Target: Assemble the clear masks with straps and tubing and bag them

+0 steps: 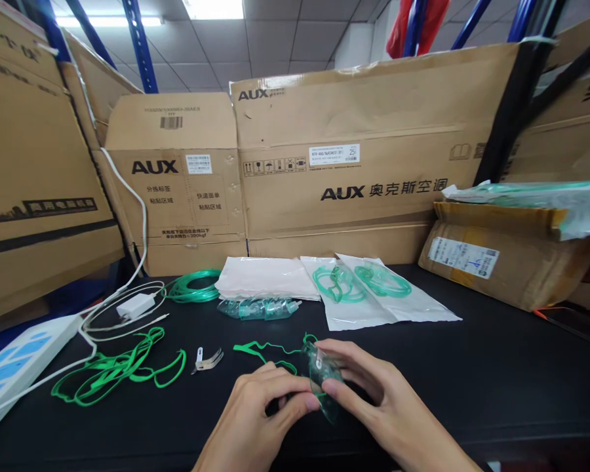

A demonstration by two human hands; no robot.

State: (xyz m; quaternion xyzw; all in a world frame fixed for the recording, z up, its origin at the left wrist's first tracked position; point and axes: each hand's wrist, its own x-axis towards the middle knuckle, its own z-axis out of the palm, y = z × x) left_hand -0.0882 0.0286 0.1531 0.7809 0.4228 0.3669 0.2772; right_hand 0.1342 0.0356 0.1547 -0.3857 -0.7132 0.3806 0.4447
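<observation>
Black tabletop [472, 380] serves as the work surface. At its near side, both hands hold one clear mask [319, 370], tinted green. Left hand [263, 400]: thumb and index finger pinched together on the mask's left edge. Right hand [383, 387]: fingers and thumb curled around the body from the right.

Handling: the mask is probably very light, thin-walled and flexible, with a smooth, slightly slippery surface. It should dent under a hard squeeze. Recommended hold: support the body with one hand and pinch the rim with the other. A narrow green strap [246, 347] lies just beyond the left hand; it looks soft and likely to tangle.

Left of the strap lie metal clips [210, 361] and, farther left, loose green bands [125, 373]. Beyond are more clear masks [260, 308], white packets [268, 277] and, to their right, bags of green tubing [341, 314]. Cardboard boxes [364, 151] stand at the back.
</observation>
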